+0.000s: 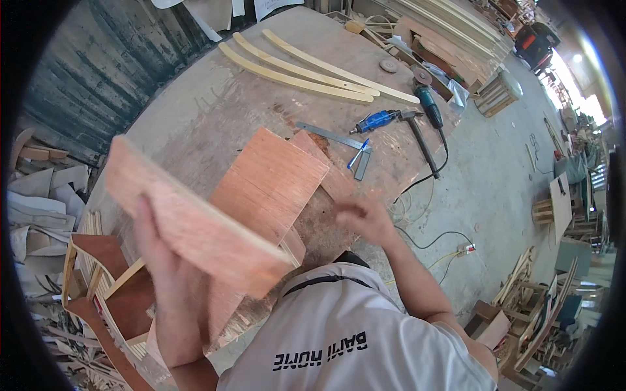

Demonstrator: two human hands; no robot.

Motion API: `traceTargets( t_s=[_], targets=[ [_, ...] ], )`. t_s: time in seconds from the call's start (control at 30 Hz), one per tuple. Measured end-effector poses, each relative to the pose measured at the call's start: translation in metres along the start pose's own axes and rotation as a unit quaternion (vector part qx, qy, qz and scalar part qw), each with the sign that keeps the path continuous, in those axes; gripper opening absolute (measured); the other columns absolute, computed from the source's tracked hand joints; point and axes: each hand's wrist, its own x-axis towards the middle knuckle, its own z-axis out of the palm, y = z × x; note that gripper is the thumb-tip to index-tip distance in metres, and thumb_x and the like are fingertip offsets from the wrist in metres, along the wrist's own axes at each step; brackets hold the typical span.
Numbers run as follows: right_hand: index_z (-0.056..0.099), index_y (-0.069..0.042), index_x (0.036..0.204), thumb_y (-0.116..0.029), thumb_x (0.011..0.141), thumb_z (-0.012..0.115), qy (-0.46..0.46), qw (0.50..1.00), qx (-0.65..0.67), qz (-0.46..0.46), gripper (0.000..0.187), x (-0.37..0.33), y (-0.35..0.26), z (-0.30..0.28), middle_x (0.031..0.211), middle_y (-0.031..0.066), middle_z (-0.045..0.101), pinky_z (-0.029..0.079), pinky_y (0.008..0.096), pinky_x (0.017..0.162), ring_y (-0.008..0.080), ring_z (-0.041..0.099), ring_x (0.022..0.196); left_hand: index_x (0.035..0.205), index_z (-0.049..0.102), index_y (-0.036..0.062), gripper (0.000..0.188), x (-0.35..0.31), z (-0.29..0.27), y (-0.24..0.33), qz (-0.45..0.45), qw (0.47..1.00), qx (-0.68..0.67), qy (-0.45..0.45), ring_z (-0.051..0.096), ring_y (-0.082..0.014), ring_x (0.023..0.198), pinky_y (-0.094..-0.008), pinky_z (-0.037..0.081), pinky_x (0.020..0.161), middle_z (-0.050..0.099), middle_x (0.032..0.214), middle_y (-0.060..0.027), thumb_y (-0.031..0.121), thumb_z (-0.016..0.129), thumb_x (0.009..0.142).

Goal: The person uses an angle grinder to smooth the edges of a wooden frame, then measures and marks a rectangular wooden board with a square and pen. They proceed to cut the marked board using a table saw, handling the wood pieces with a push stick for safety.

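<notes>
My left hand (160, 251) is closed around a rectangular plywood board (195, 228), lifted and tilted at the left, slightly blurred. Behind it, a square plywood piece (277, 176) lies on the worktable (176, 124), overlapping a narrower reddish board (326, 169). More plywood shows beneath the raised board, partly hidden by it. My right hand (365, 218) hovers by the table's near edge, next to the narrower board. Its fingers are loosely bent and apart, somewhat smeared, with nothing seen in them. A metal try square (336, 138) and a blue pen (358, 154) lie beyond it.
Three curved wooden strips (306, 72) lie at the far side. To the right are a blue air tool (377, 121), a hammer (420, 140) and a corded angle grinder (428, 104). A brown wooden frame (107, 306) stands at left; a cable (437, 241) crosses the floor.
</notes>
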Motion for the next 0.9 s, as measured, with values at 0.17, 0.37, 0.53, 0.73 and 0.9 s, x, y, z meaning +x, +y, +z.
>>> traceTargets(
  t_s=[0.17, 0.37, 0.53, 0.73, 0.9],
  targets=[
    [0.058, 0.002, 0.126, -0.034, 0.079, 0.081, 0.158, 0.944, -0.288, 0.023, 0.063, 0.076, 0.127, -0.007, 0.112, 0.0212, 0.068, 0.055, 0.0384, 0.082, 0.03, 0.069, 0.096, 0.134, 0.051, 0.0009, 0.048, -0.05, -0.046, 0.034, 0.102, 0.978, 0.125, 0.133, 0.062, -0.0223, 0.109, -0.0365, 0.051, 0.095, 0.061, 0.123, -0.0109, 0.036, 0.056, 0.101],
    [0.04, -0.007, 0.142, -0.041, 0.071, 0.084, 0.143, 0.856, -0.496, -0.011, 0.091, 0.124, 0.166, 0.03, 0.138, 0.0202, 0.047, 0.048, 0.0466, 0.096, 0.0385, 0.049, 0.126, 0.133, 0.053, -0.0022, 0.05, -0.106, -0.086, 0.017, 0.11, 0.95, 0.271, 0.111, 0.062, -0.0155, 0.106, -0.0307, 0.05, 0.092, 0.063, 0.122, -0.0074, 0.027, 0.067, 0.094],
    [0.034, -0.01, 0.146, -0.039, 0.073, 0.081, 0.106, 0.848, -0.518, 0.04, 0.092, 0.132, 0.17, 0.029, 0.138, 0.0186, 0.046, 0.045, 0.0471, 0.1, 0.0375, 0.044, 0.129, 0.132, 0.054, -0.0015, 0.049, -0.132, -0.064, -0.005, 0.06, 0.957, 0.266, 0.102, 0.061, -0.0117, 0.104, -0.0283, 0.049, 0.09, 0.065, 0.12, -0.005, 0.027, 0.067, 0.095],
    [0.049, -0.004, 0.136, -0.031, 0.079, 0.073, 0.074, 0.973, -0.22, 0.008, 0.067, 0.111, 0.187, 0.01, 0.125, 0.0175, 0.056, 0.049, 0.0442, 0.094, 0.0353, 0.057, 0.114, 0.132, 0.054, -0.002, 0.042, -0.13, -0.047, -0.031, 0.051, 0.966, 0.207, 0.146, 0.062, -0.0119, 0.105, -0.0292, 0.05, 0.09, 0.065, 0.121, -0.0067, 0.025, 0.059, 0.1],
    [0.049, 0.0, 0.136, -0.038, 0.08, 0.066, -0.006, 0.87, 0.449, 0.201, 0.07, 0.032, 0.162, -0.002, 0.124, 0.0166, 0.059, 0.052, 0.0438, 0.089, 0.033, 0.062, 0.105, 0.132, 0.056, -0.0007, 0.037, -0.13, -0.052, -0.052, 0.042, 0.973, 0.169, 0.153, 0.063, -0.0148, 0.107, -0.031, 0.05, 0.094, 0.066, 0.122, -0.0076, 0.021, 0.056, 0.101]
  ],
)
